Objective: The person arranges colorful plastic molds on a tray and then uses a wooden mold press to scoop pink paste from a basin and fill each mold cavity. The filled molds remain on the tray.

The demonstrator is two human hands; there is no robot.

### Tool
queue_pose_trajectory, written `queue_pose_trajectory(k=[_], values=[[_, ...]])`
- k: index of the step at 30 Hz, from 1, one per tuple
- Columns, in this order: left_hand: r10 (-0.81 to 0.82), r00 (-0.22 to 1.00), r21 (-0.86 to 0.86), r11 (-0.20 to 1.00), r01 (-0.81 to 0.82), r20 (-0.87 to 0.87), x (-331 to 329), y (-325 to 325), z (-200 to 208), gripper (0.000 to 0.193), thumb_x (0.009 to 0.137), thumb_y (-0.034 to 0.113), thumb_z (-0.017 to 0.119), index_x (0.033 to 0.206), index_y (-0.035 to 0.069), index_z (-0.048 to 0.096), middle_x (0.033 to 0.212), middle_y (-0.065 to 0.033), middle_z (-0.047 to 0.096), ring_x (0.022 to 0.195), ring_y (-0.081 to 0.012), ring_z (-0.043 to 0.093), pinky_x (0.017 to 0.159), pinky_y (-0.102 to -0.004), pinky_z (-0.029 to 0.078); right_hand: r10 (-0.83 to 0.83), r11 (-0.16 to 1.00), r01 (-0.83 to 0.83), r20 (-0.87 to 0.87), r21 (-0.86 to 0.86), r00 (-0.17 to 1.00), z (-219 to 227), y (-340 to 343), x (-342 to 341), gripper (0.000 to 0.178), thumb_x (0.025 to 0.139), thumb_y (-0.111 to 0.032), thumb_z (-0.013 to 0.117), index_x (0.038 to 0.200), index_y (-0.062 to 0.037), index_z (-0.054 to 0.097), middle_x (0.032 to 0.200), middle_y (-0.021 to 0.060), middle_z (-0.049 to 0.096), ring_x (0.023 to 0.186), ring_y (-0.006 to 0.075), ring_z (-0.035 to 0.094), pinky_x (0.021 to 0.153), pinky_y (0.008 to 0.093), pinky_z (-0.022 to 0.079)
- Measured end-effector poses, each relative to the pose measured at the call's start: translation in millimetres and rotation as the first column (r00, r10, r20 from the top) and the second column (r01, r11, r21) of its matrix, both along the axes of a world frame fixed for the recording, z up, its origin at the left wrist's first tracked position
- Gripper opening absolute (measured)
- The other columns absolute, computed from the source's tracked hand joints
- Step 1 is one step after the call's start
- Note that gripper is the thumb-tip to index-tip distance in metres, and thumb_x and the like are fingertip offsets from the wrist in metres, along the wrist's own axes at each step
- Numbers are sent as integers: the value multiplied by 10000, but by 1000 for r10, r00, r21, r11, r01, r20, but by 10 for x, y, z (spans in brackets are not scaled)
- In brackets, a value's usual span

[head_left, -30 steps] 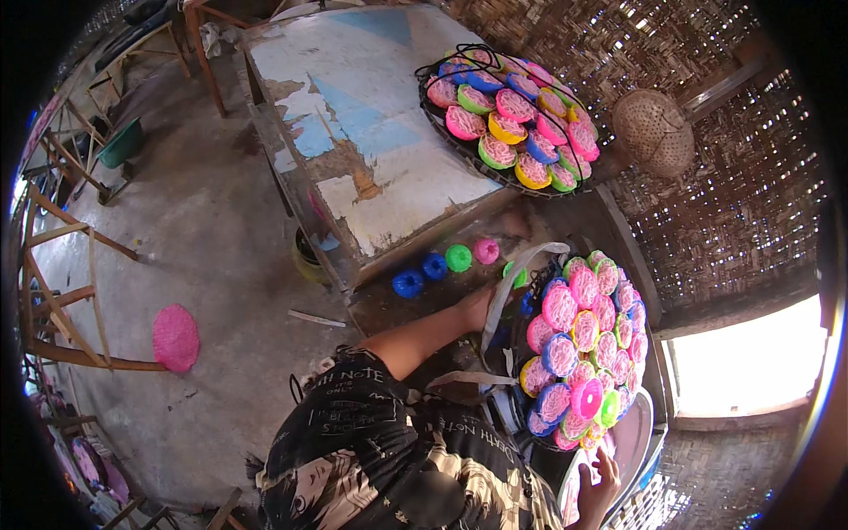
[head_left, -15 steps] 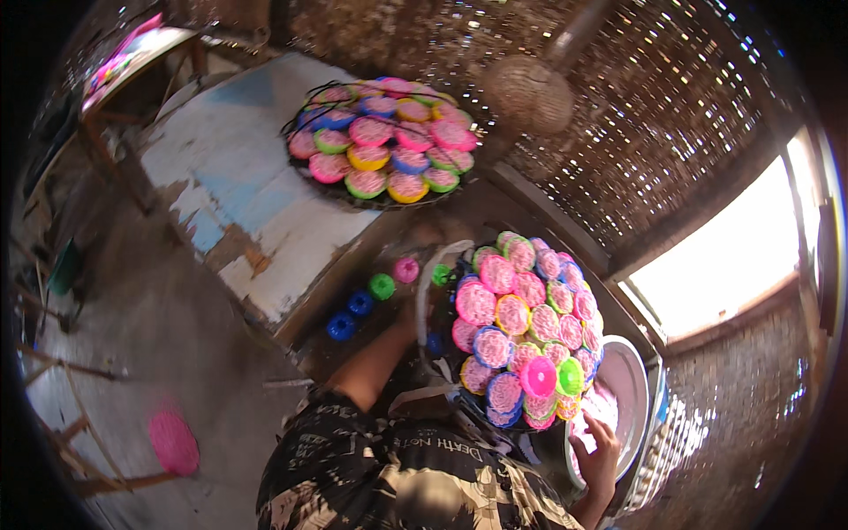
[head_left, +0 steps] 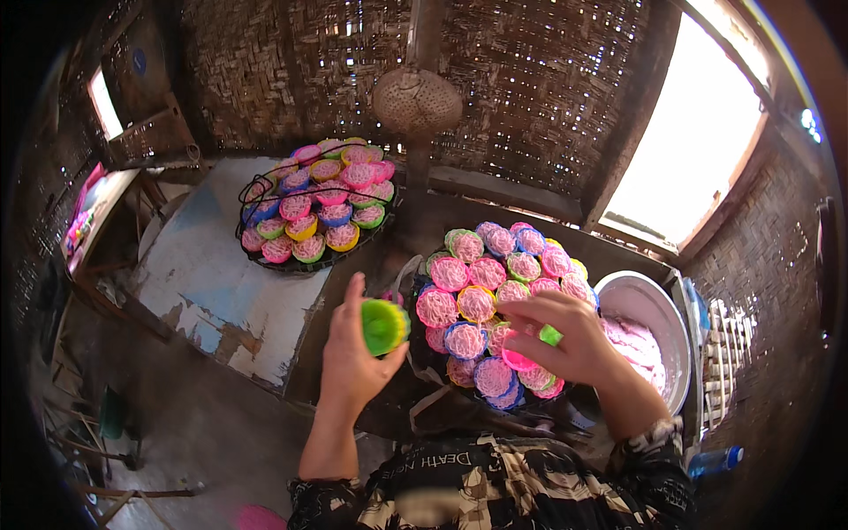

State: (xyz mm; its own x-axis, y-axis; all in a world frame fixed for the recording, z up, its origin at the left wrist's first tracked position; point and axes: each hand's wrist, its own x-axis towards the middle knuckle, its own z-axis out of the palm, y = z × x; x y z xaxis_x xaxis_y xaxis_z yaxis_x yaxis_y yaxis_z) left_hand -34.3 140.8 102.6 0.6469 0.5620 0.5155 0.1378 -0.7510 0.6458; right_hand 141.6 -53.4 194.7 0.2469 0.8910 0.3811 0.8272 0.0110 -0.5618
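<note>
My left hand (head_left: 346, 360) is raised beside the near pile, its fingers curved round a small green plastic cup (head_left: 382, 327) with a yellow edge behind it, perhaps stacked cups. Over the front of that pile hovers my right hand (head_left: 574, 331), thumb and fingers apart. A bit of green cup (head_left: 549, 335) shows between them, and a pink cup (head_left: 518, 359) is partly hidden below; whether the fingers touch either cannot be told. The pile holds many colourful cups filled with pink, string-like strands (head_left: 477, 304).
A white basin (head_left: 676, 353) of pink mass stands right of the pile. Another tray of filled cups (head_left: 309, 212) sits on the worn white table (head_left: 203, 283). A blue-capped bottle (head_left: 715, 461) lies at lower right. Behind rises a woven wall (head_left: 539, 106).
The view has swung. My left hand, hidden beside the pile before, is now raised with the green cup. My right hand has moved from the basin's edge to above the pile's front.
</note>
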Motion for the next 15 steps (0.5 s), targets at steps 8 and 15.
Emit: queue_pose_trajectory(k=[8,15], values=[[-308,948,232,931,283,77,351,-271,160,1013,633,101,779,1427,32,154,1101,-136,546,983,-331,546,861,-404,448,33,999,-31,80,-23,996,-102,657,31,187,747,-160,662,867,-18,662,738,137,623,702,290,632,644,380,505],[-305,952,-38,952,305,-2,356,-375,8,1127,645,140,805,1440,33,13,1177,-161,529,1055,-289,555,912,-366,438,-18,999,22,-135,27,991,-253,575,118,160,745,-167,655,823,-33,697,756,146,656,695,282,648,644,367,519]])
